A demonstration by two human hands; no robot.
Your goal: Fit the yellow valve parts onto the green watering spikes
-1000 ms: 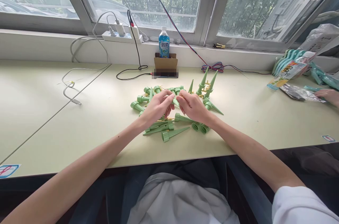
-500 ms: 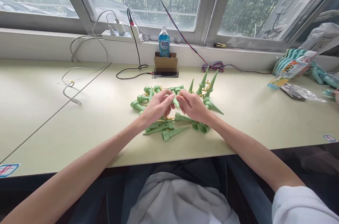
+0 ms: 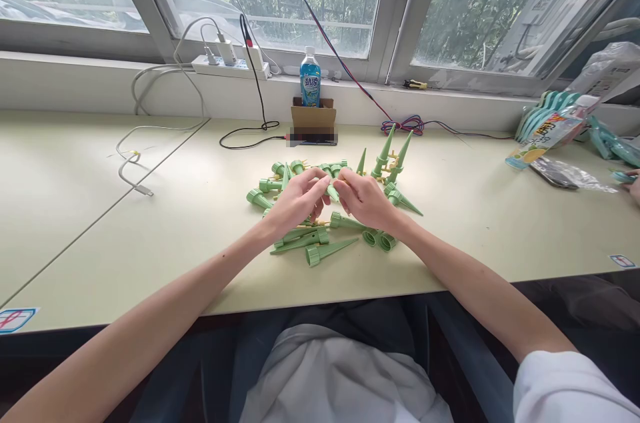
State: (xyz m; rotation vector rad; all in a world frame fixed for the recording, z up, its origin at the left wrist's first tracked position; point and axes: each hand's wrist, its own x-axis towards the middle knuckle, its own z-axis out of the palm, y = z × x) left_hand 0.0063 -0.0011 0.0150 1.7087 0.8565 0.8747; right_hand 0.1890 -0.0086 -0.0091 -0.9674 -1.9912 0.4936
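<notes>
My left hand [image 3: 301, 198] is closed around a green plastic plant watering spike [image 3: 333, 193], held above the table in the middle of the head view. Against it, my right hand [image 3: 364, 196] is closed in a pinch; whatever lies between those fingers is hidden. More green watering spikes with ribbed caps lie around and beneath both hands, among them one spike [image 3: 330, 252] near the front. Two spikes with yellow valves [image 3: 391, 160] stand upright to the right of my hands. Two round green caps [image 3: 386, 241] show their open ends below my right wrist.
A phone with a blurred screen [image 3: 314, 138] leans on a cardboard box [image 3: 313, 118] at the back, before a blue bottle [image 3: 310, 80]. Cables [image 3: 135, 156] run across the left. At right lie a juice pouch [image 3: 550, 133], a dark phone [image 3: 553, 173] and another person's hand [image 3: 635, 188].
My two hands stay almost in the same place, fingers still together at the spike. At the right edge, the other person's hand has shifted slightly.
</notes>
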